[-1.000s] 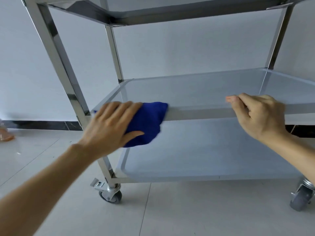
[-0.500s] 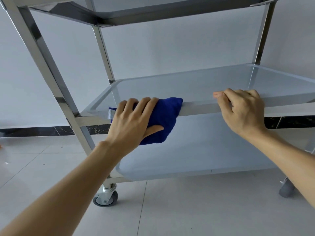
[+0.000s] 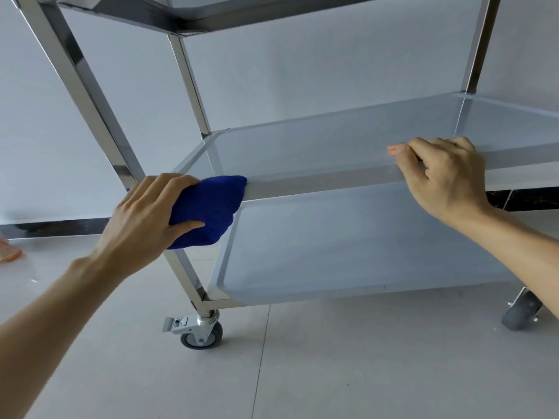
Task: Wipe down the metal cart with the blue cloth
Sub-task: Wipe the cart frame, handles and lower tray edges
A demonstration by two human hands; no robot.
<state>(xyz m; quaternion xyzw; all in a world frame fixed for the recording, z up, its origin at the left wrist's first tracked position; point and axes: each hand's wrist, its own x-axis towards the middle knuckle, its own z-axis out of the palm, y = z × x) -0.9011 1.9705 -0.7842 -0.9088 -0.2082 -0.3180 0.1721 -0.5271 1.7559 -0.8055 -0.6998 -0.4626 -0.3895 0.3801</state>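
The metal cart (image 3: 317, 184) fills the view, with a middle shelf, a lower shelf and an upper shelf at the top edge. My left hand (image 3: 142, 216) grips the folded blue cloth (image 3: 211, 207) and presses it against the front rail of the middle shelf, at its left end beside the front left post. My right hand (image 3: 444, 176) curls over the same rail farther right, fingers hooked over its top edge and thumb pointing left.
The cart stands on a pale tiled floor near a white wall with a dark skirting. A locking caster (image 3: 199, 331) sits under the front left post, another caster (image 3: 521, 313) at the right. An orange object (image 3: 9, 252) lies on the floor at far left.
My left hand has slid the cloth leftward along the rail toward the front left post. My right hand keeps its hold on the rail. The camera view has shifted.
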